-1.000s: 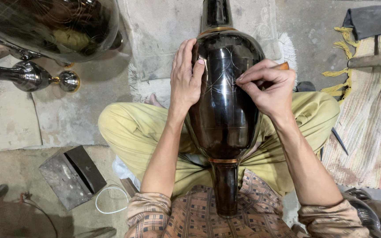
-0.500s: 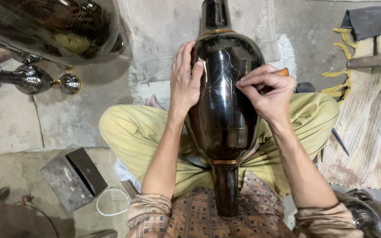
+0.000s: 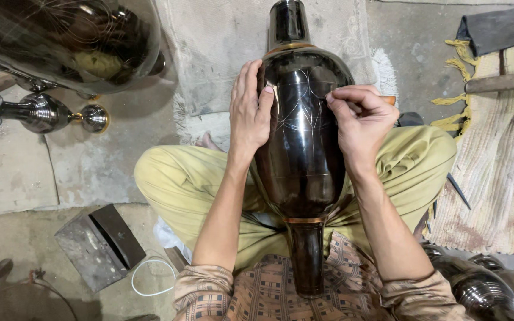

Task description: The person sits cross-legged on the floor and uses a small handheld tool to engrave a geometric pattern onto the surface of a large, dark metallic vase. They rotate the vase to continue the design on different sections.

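One glossy black vase (image 3: pixel 301 154), faint scratched lines, across lap; left hand (image 3: pixel 250 113) flat, open; right hand (image 3: pixel 361 119) pinched closed against it.

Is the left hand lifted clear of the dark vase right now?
No. The left hand lies flat against the side of the dark vase resting across the person's lap, palm and fingers touching its glossy surface.

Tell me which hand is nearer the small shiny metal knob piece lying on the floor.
Left. The left hand rests on the vase's side facing the knob piece; the right hand is across the vase.
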